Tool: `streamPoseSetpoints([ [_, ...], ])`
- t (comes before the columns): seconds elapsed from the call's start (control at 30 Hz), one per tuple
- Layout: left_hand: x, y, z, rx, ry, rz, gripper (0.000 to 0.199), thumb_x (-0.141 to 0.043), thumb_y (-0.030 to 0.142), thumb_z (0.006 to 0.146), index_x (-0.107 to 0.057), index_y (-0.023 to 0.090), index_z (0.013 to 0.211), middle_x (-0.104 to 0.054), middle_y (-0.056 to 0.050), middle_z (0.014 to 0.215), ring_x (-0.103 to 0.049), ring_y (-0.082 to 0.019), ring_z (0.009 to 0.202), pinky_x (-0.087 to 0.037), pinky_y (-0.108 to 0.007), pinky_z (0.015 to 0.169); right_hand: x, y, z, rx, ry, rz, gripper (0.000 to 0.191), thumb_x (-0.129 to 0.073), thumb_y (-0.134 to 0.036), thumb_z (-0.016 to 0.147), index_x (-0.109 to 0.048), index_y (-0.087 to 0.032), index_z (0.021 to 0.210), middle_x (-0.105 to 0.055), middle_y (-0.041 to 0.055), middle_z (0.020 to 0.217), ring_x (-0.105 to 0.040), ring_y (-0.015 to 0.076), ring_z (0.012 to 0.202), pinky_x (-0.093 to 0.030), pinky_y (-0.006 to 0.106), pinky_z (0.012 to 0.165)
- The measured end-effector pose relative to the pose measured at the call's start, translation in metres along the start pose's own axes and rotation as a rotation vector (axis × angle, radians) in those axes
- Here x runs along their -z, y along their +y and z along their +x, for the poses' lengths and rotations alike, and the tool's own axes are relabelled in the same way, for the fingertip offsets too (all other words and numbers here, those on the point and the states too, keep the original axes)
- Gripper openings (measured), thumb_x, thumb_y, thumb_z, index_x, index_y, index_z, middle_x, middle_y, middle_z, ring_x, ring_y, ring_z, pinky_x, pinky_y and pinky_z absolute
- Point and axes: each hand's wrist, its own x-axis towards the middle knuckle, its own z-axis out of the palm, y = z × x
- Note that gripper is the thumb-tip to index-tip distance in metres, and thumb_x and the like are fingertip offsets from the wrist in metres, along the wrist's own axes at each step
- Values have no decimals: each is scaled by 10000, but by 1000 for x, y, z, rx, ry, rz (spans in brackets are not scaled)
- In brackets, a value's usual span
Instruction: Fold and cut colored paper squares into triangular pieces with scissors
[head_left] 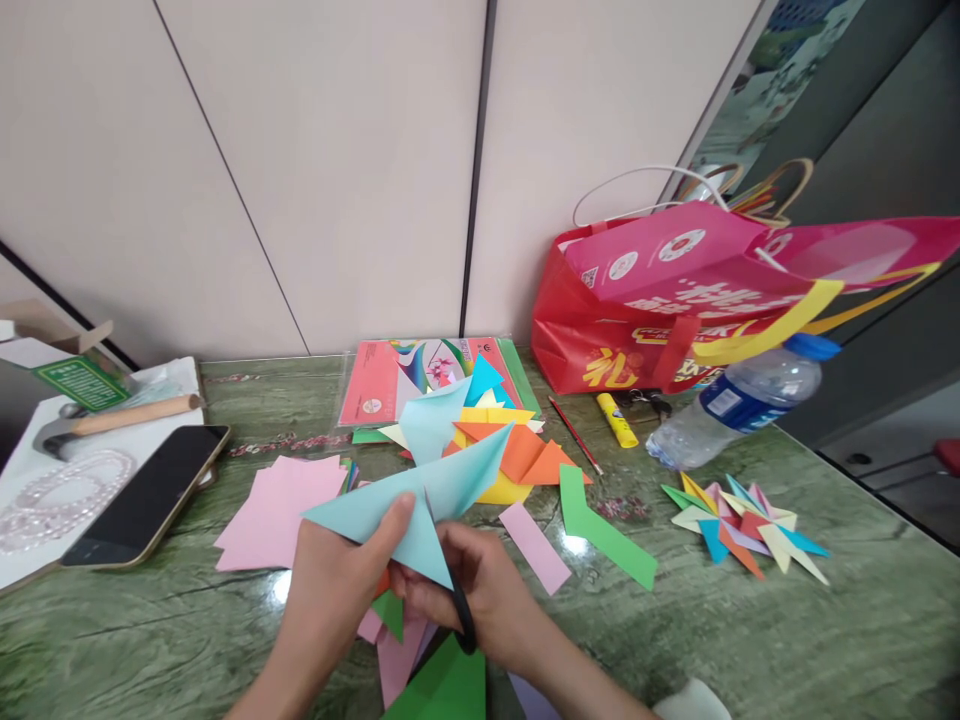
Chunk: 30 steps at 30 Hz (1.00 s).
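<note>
From my remote post I judge the cutting part-way along: the scissors (465, 620) have entered the light blue sheet (457, 475) from its near side, and ahead of the fingers, past the blade, the paper looks whole and so left uncut. To the right of the right-hand fingers lie a pink strip (536, 547) and a bent green strip (604, 535); well beyond them, a multicoloured paper star (750, 525) seems already put together.

The sheet is up between both hands. Its long axis slants from a tip left of the left thumb to a raised tip ahead and right of the right fingers, while a near corner points down beside those fingers. My left hand (345, 565) pinches the paper, thumb on top; my right hand (491, 585) curls around the dark handle (how wide the blades stand, I can't tell).
</note>
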Motion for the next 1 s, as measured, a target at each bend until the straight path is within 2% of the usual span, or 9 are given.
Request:
streamPoseSetpoints([
  [0.27,-1,1,-1,16,-7,-32,293,-669,309,621,-459,186,457,-487,60,351,-435,-106,327,-347,-198,330,0,-1,1,11,-11,-9,346,-774,-399,580,-556,-176,731,-600,-5,683,-554,152,653,-438,256,636],
  [0.43,0,1,-1,-11,-8,-14,297,-660,309,623,-455,189,443,-498,52,338,-458,-117,325,-355,-205,341,0,-3,2,-20,11,-29,365,-778,-402,567,-551,-163,724,-592,-3,688,-476,112,566,-372,213,500],
  [0.57,-1,2,-1,-12,-25,-2,290,-649,310,632,-459,196,446,-510,49,323,-480,-129,323,-372,-211,349,0,-4,0,-46,28,-25,376,-786,-403,551,-559,-152,713,-592,-7,668,-434,82,495,-349,197,453],
  [0.8,-1,4,-2,-1,-27,-14,293,-647,307,636,-451,199,448,-506,54,309,-477,-129,306,-362,-210,332,0,-2,-1,-75,62,-64,402,-782,-450,527,-565,-159,699,-586,-15,637,-457,85,460,-386,197,417],
  [1.0,-1,2,-2,3,-17,-52,271,-663,306,618,-464,193,473,-515,57,335,-469,-120,297,-356,-203,307,-2,-3,1,-49,43,-55,376,-772,-445,550,-556,-164,676,-572,-25,588,-481,99,467,-399,205,430],
])
